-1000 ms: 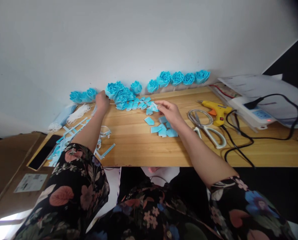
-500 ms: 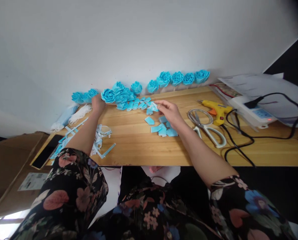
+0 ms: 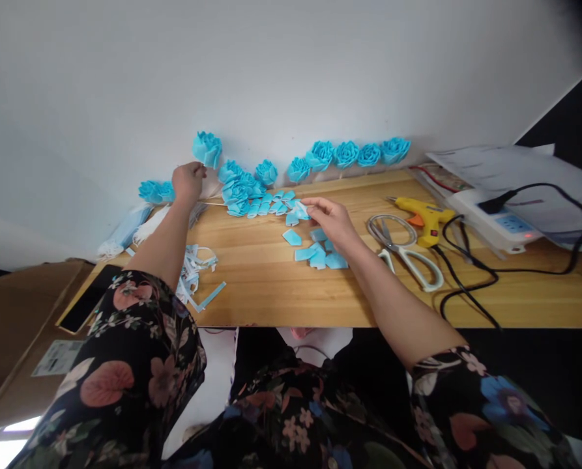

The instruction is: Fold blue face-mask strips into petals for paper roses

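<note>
A blue handmade flower (image 3: 207, 149) stands raised against the wall, with my left hand (image 3: 188, 183) closed just beneath its head; the stem is mostly hidden by the fingers. My right hand (image 3: 334, 220) is over the table, thumb and fingers pinched on a pale blue petal piece (image 3: 299, 210). Rows of cut blue petals (image 3: 266, 204) lie to the left of that hand. Nearer me are more loose petals (image 3: 316, 254), some partly under the right wrist. Several finished blue flowers (image 3: 236, 191) are heaped between the two hands.
More flowers (image 3: 347, 154) line the wall. On the right are scissors (image 3: 410, 257), a clear tape roll (image 3: 412, 229), a yellow glue gun (image 3: 422, 218) and a power strip (image 3: 500, 218) with black cables. Scraps (image 3: 193, 267), white strings (image 3: 148, 225) and a phone (image 3: 89, 299) lie left.
My left hand has lifted a blue flower up and away from the heap beside it. My right hand has stayed nearly in place, still pinching the petal piece.
</note>
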`<state>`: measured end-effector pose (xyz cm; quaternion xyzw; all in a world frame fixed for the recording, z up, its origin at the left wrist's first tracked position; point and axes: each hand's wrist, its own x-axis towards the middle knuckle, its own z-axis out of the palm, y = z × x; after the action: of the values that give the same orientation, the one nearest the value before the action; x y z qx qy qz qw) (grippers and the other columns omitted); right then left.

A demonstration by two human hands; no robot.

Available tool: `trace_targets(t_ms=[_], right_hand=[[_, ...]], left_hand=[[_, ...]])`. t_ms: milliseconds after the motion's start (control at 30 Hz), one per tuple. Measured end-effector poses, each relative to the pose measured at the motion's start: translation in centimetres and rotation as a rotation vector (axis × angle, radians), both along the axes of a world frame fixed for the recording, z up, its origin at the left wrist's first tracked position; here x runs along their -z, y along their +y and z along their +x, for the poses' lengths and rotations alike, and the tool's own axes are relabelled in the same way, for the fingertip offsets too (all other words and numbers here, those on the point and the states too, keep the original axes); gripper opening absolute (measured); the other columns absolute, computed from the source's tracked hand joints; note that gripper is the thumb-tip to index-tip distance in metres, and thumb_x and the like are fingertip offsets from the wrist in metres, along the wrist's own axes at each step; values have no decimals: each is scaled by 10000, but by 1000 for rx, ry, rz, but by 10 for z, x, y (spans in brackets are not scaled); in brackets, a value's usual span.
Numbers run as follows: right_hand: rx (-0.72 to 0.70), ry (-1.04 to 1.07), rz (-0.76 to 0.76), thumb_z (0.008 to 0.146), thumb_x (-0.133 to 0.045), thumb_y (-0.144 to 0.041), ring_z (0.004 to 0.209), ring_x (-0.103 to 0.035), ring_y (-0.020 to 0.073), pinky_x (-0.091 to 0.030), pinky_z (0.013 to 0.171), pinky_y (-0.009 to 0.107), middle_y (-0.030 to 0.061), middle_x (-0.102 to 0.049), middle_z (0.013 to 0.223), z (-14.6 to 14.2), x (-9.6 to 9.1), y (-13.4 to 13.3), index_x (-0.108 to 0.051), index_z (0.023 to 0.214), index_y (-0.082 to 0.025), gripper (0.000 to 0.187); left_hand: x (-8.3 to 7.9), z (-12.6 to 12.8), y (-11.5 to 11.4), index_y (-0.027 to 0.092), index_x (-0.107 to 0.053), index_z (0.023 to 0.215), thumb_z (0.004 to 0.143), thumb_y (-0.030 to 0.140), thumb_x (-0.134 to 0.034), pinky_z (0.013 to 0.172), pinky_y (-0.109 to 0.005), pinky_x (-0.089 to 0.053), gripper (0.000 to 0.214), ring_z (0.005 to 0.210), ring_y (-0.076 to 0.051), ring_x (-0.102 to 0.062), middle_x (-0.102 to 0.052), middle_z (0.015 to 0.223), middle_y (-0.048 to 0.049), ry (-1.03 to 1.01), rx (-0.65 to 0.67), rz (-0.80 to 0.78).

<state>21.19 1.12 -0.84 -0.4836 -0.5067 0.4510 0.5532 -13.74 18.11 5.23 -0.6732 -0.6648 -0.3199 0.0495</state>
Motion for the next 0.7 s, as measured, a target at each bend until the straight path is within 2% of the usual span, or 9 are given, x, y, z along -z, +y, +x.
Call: trace_targets(t_ms=[100,233,433,600,700], right_hand=[[-3,-8,13,817,-624,-295,673,-575,121,-515,706,295,-6,-682,766,-3,-1,-1,-759,1045,-210,278],[-16,-3,35,809,-629,-308,670,-577,126,-514,692,293,-3,-695,773,-5,-1,-1,-763,1039,-215,282],[-22,-13,42,811,-628,-319,670,-574,128,-509,696,298,-1,-692,771,-6,0,-1,-759,1044,-212,287],[-24,-20,30,817,-611,-311,685,-581,130,-515,713,302,-2,-695,783,-7,-2,-1,-751,1057,-211,295],[-21,-16,26,812,-614,-307,670,-572,125,-507,698,295,-4,-684,772,-7,-3,-1,-753,1050,-211,292]], left_hand=[[9,7,-1,187,-696,812,858,327,-473,822,-327,-462,267,933,-258,-665,-740,893,-93,52,0,-39],[19,9,-4,184,-736,948,861,274,-461,835,-337,-468,302,1001,-274,-669,-759,981,-117,72,-40,-142],[19,9,2,165,-710,1064,849,226,-470,917,-384,-474,328,1130,-310,-636,-718,1167,-160,44,-126,-136],[25,7,5,171,-674,913,830,340,-547,943,-391,-475,227,1143,-342,-634,-720,1105,-190,38,-194,-217],[32,1,6,185,-630,828,778,326,-596,983,-428,-462,154,1219,-392,-590,-709,1104,-203,-96,-108,-175]])
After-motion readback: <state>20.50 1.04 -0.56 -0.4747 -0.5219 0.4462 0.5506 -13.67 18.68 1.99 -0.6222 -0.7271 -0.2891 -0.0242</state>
